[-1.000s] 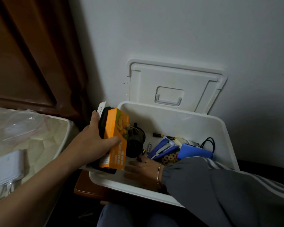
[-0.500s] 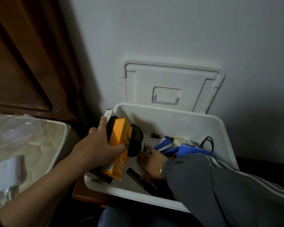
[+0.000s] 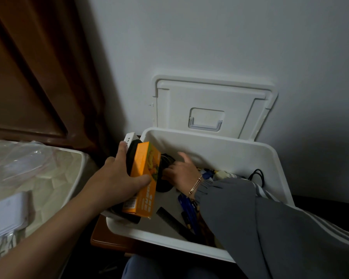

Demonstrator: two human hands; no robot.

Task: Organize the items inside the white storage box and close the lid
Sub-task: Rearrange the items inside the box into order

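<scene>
Starting nearest the camera, a grey striped sleeve (image 3: 260, 228) covered the right forearm, which crossed the front rim of the white plastic storage box (image 3: 169, 237). The box stood on a brown wooden surface (image 3: 101, 236), beside a pale mattress under clear plastic film (image 3: 48, 178). A flat white device (image 3: 8, 214) lay on the mattress.

Inside the box, near the front wall, a black plastic comb (image 3: 169, 218) lay flat on the floor. Blue pens (image 3: 184, 201) lay just beside it, partly under the sleeve.

The left hand (image 3: 117, 178) was at the box's left rim. Its thumb and fingers were clamped round an upright stack of three items:
- an orange cardboard carton (image 3: 143, 178), facing the interior
- a flat black item (image 3: 132, 156) behind it
- a small white carton (image 3: 130, 137) outermost

The stack's lower end sat at the left front corner. Whether it rested there could not be determined.

The right hand (image 3: 181, 172), with a thin gold bangle (image 3: 195, 185) at the wrist, was inside the box just right of the orange carton. Its fingers were bent onto a black round object (image 3: 163, 185) and the thumb was raised. Whether the fingers closed round the object could not be told.

Small items beside the wrist were too hidden to identify. Farther back, a black cable loop (image 3: 256, 174) lay by the right wall.

The white box lid with a recessed handle (image 3: 210, 101) stood open and upright behind the box, against the pale wall (image 3: 210, 37). A dark brown wooden panel (image 3: 28, 77) stood to the left.
</scene>
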